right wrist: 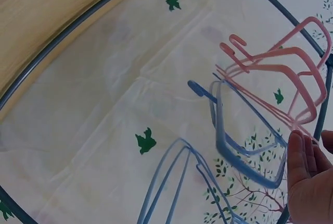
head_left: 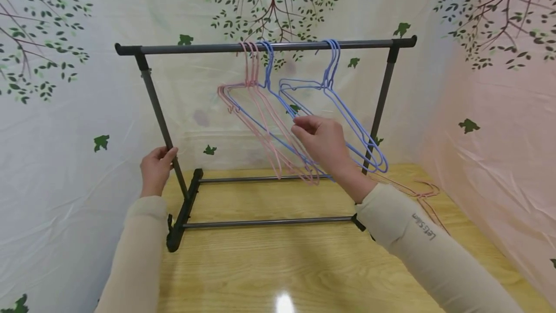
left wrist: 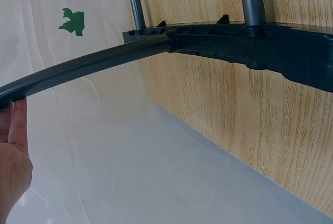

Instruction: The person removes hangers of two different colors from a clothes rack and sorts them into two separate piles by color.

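My left hand grips the left post of a black clothes rack, its thumb lying against the tube. In the left wrist view, its fingertips meet the same post from below. Several pink hangers hang near the middle of the top rail, with blue hangers close beside them. Farther right is another group of blue hangers. My right hand is in front of the hangers, thumb near the fingers. The right wrist view shows its fingers straight, right at the ends of the pink hangers.
The rack's base foot stands on a wood-grain table, and two lower bars join its sides. A pink hanger lies on the table at the right, partly behind my forearm. Leaf-printed curtains enclose the table.
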